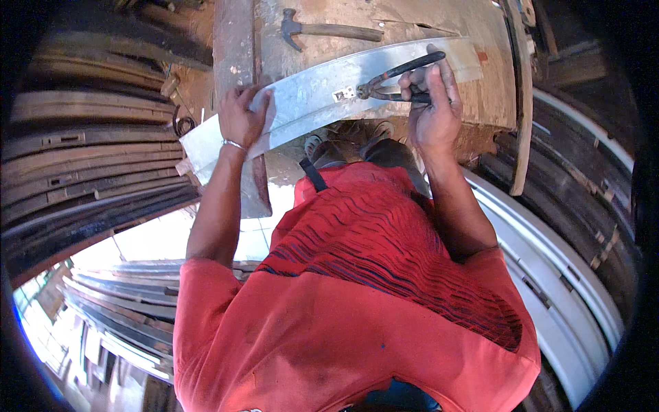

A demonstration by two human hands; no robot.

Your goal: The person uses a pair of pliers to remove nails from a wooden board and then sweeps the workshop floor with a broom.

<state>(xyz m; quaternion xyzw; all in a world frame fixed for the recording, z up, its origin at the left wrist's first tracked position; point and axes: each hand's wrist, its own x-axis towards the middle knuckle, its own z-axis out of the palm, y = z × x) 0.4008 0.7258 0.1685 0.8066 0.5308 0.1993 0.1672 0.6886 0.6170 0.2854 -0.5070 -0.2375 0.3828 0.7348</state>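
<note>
A long, pale grey metal strip [302, 93] lies slantwise across the wooden workbench, its left end sticking out past the bench. My left hand [241, 118] rests on the strip's left part, fingers spread and nothing held. In my right hand [436, 103] is a pair of pliers [405, 75] with dark handles, which stand apart. The pliers' jaws meet the strip beside a small rectangular cut-out [343, 94] near its middle. Whether the jaws grip the metal there I cannot tell.
A hammer [333, 30] with a wooden handle lies on the workbench [412, 14] beyond the strip. Stacked dark metal profiles [89, 147] fill the left side. More long dark and white profiles [549, 302] lie at the right. My feet are below the bench's near edge.
</note>
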